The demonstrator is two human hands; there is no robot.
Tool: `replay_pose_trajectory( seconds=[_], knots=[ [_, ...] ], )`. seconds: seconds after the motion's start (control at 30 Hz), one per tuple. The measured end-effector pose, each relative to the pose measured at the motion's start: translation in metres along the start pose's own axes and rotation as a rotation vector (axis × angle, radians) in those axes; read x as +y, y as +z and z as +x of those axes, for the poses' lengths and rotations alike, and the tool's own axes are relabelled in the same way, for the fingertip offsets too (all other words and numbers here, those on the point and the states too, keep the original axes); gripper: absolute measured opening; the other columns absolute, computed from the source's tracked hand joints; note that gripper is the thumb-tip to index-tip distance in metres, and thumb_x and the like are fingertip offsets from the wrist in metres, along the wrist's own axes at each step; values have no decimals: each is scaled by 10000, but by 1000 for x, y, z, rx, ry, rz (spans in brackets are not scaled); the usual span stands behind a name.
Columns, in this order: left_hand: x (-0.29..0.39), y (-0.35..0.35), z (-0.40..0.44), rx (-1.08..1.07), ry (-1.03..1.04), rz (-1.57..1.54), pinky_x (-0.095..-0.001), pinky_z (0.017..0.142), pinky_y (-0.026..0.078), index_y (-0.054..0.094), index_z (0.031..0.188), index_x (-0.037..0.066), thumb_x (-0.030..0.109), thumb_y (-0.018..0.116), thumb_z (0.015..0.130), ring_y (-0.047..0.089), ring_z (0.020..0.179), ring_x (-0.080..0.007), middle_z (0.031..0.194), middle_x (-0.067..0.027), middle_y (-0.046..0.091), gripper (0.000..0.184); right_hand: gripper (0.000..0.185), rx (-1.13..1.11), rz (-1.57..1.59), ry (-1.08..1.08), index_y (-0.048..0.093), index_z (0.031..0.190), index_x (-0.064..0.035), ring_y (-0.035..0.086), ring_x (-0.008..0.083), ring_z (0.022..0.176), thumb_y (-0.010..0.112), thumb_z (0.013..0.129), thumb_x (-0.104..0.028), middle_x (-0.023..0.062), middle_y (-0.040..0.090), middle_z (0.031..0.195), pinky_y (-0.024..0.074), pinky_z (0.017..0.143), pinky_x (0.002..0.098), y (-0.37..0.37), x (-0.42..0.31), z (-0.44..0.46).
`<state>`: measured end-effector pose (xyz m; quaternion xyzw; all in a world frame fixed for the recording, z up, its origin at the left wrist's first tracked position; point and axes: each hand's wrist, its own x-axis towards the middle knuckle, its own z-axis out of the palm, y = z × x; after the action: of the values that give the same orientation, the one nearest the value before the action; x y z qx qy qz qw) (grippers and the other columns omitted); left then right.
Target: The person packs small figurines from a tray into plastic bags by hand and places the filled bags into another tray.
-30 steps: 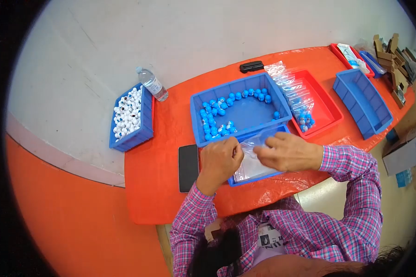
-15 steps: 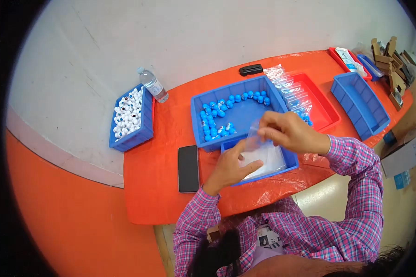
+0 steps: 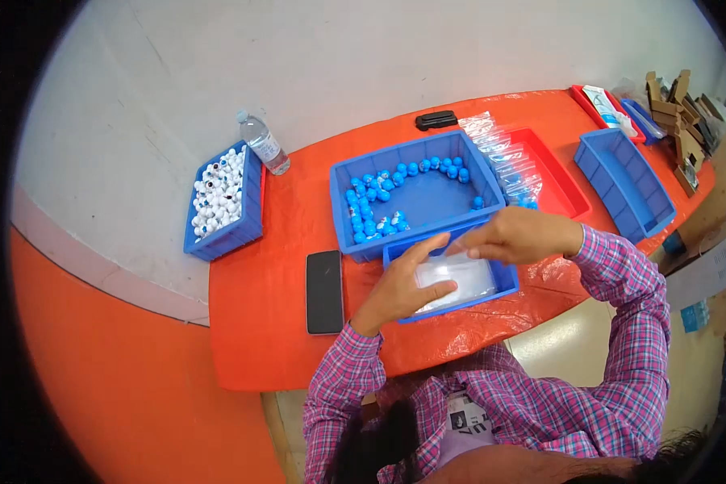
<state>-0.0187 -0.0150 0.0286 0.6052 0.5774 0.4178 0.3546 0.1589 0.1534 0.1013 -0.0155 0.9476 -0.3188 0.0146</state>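
My left hand (image 3: 399, 284) is over the left side of a small blue tray (image 3: 506, 282), its thumb and forefinger spread apart. Beneath the hands, a stack of clear plastic bags (image 3: 464, 282) lies in that tray. My right hand (image 3: 516, 235) is above the tray's far right side, fingers bent together on a thin clear bag (image 3: 450, 252) that is hard to make out. Just beyond the hands stands a larger blue bin (image 3: 427, 200) with many blue balls (image 3: 369, 211) along its sides.
Filled clear bags (image 3: 504, 161) overlap a red tray (image 3: 558, 181) at right. A blue bin (image 3: 625, 185) stands farther right. At left are a bin of white balls (image 3: 218, 198), a water bottle (image 3: 264, 145) and a black phone (image 3: 324, 292). A black object (image 3: 436, 121) lies behind.
My right hand has moved down, lowering the clear bag toward the tray. My left fingers have spread wider. A blue ball that my right hand covered now shows at the bin's right side.
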Motion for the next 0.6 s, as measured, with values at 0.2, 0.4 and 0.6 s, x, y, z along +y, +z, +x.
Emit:
replay_pose_trajectory(
  seconds=[0.2, 0.4, 0.6],
  knots=[
    [-27, 21, 14, -140, 150, -436, -416, 1111, 298, 310, 1458, 83, 172, 777, 739, 368, 1348, -329, 1454, -174, 381, 862, 189, -53, -244, -136, 684, 1028, -90, 640, 261, 683, 578, 916, -199, 60, 700, 923, 501, 596, 315, 18, -24, 7],
    [-22, 19, 8, -26, 68, -338, -406, 1058, 367, 376, 1420, 75, 114, 767, 736, 471, 1260, -313, 1388, -174, 459, 789, 169, -32, -188, -165, 692, 956, -74, 632, 261, 667, 603, 903, -208, 53, 701, 908, 495, 593, 310, 15, -8, 19],
    [-25, 19, 5, 41, 1, -445, -329, 925, 439, 488, 1328, 81, 89, 734, 773, 605, 1019, -243, 1124, -111, 610, 607, 151, 218, 193, -88, 700, 864, -49, 615, 213, 645, 653, 864, -192, 54, 699, 869, 468, 570, 292, -11, -4, 46]
  ],
)
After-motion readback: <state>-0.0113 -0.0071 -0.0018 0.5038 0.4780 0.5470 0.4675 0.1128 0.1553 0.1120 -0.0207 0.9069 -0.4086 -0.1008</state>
